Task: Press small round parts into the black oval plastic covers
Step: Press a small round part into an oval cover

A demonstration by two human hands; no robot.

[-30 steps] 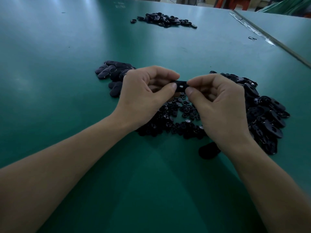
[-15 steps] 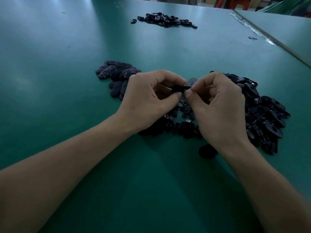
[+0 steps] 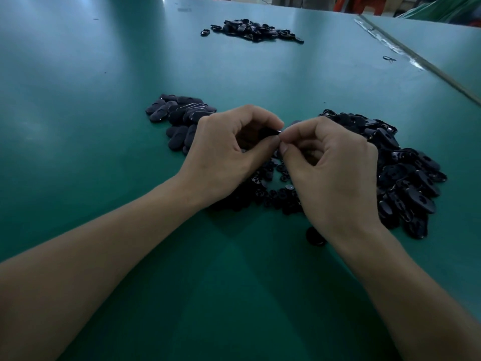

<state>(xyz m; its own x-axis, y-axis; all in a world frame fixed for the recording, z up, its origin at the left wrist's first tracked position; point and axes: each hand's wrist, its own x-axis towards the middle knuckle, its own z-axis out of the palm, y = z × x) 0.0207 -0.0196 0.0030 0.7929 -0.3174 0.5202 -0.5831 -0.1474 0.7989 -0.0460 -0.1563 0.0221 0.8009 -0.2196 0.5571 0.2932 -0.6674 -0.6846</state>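
Note:
My left hand (image 3: 229, 152) and my right hand (image 3: 335, 175) meet fingertip to fingertip above the green table (image 3: 104, 157). Between them they pinch one black oval cover (image 3: 270, 132), mostly hidden inside the left hand's curled fingers. Whether a small round part sits in it is hidden. Under the hands lies a scatter of small round parts (image 3: 270, 188). A pile of black oval covers with holes (image 3: 408, 183) lies at the right. Another heap of smooth oval covers (image 3: 179, 115) lies at the left, behind my left hand.
A third pile of black parts (image 3: 252, 29) lies far back on the table. One loose round black piece (image 3: 313, 237) sits by my right wrist. A seam with a metal strip (image 3: 416, 58) runs along the table's right side.
Both hands have drawn closer together and curled tighter round the cover, which showed more plainly between the fingertips before. The hands have also shifted slightly down.

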